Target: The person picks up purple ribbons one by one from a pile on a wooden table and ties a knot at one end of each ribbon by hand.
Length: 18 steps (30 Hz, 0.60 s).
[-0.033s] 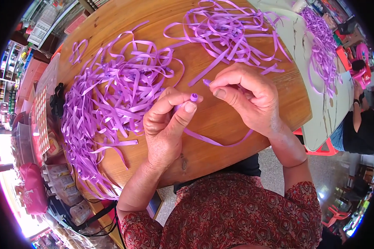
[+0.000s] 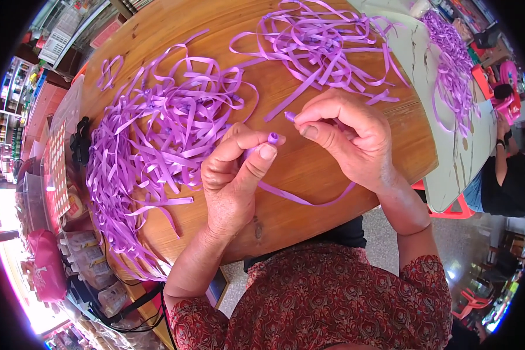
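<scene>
Between the thumb and forefinger of my left hand (image 2: pixel 233 169) is pinched a small hollow purple plastic clasp half (image 2: pixel 273 138), its round opening facing up. My right hand (image 2: pixel 353 137) pinches a pointed purple clasp half (image 2: pixel 290 116) that sticks out toward the left. The two pieces are apart, a short gap between them. A flat purple ribbon (image 2: pixel 309 202) hangs in a curve beneath both hands; its ends are hidden by my fingers. Just left of my left hand lies a large tangled pile of purple ribbons (image 2: pixel 175 125) with small plastic pieces among them.
A second purple ribbon heap (image 2: pixel 326 44) lies at the far side of the wooden table (image 2: pixel 256 233). More ribbons (image 2: pixel 449 64) sit on a white marbled table (image 2: pixel 411 55) at the right, where another person (image 2: pixel 510 175) is. Clear plastic boxes (image 2: pixel 87 256) stand at the left edge.
</scene>
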Motion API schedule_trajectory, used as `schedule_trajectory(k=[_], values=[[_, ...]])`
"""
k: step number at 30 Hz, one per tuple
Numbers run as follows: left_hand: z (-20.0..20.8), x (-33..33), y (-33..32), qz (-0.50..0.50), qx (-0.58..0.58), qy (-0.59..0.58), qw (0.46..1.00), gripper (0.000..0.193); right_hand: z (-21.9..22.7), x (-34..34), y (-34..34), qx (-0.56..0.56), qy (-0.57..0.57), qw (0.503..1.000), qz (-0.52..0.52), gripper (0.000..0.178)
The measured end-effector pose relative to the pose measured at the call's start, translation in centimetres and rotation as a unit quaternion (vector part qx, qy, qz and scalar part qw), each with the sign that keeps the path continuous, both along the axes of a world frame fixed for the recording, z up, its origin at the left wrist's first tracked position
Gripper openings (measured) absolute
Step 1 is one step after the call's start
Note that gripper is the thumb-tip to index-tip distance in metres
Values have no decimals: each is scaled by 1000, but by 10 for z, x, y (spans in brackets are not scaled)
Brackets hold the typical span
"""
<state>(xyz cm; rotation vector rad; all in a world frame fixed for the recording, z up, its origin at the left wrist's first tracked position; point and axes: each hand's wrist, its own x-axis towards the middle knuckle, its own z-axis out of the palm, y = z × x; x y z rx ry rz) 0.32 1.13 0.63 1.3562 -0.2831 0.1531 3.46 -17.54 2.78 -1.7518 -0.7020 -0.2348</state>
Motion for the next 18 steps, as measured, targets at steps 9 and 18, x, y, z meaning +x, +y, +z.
schedule_trajectory(k=[9,18], values=[[-2,0,-1,26,14,-18,999,15,10,-8,1,51,51,997,40,25],[-2,0,-1,31,63,-45,997,17,4,-5,2,51,30,998,23,28]])
